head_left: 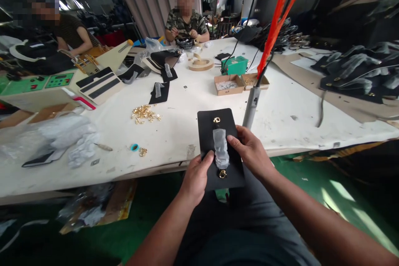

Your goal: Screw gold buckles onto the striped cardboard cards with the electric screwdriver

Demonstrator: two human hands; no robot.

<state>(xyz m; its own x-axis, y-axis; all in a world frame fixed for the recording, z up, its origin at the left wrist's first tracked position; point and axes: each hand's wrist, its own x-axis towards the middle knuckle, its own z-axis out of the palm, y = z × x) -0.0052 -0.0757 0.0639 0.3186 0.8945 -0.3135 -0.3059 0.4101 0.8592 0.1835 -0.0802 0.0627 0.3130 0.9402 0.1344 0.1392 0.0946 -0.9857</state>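
Observation:
A flat black leather panel (207,133) lies over the near edge of the white table (280,108), with a gold ring at each end and a strap wrapped in clear plastic (220,149) down its middle. My left hand (196,176) grips the panel's lower left edge, thumb on top. My right hand (249,149) holds the right edge, thumb pressed beside the wrapped strap. A grey tool handle (251,106) on an orange hose hangs just behind my right hand.
Gold fittings (145,113) lie in a loose pile left of centre. Two small cardboard boxes (229,84) and a green box (234,65) sit farther back. Crumpled plastic (67,135) is at the left. Two other people work at the far side. More black panels (352,72) lie at the right.

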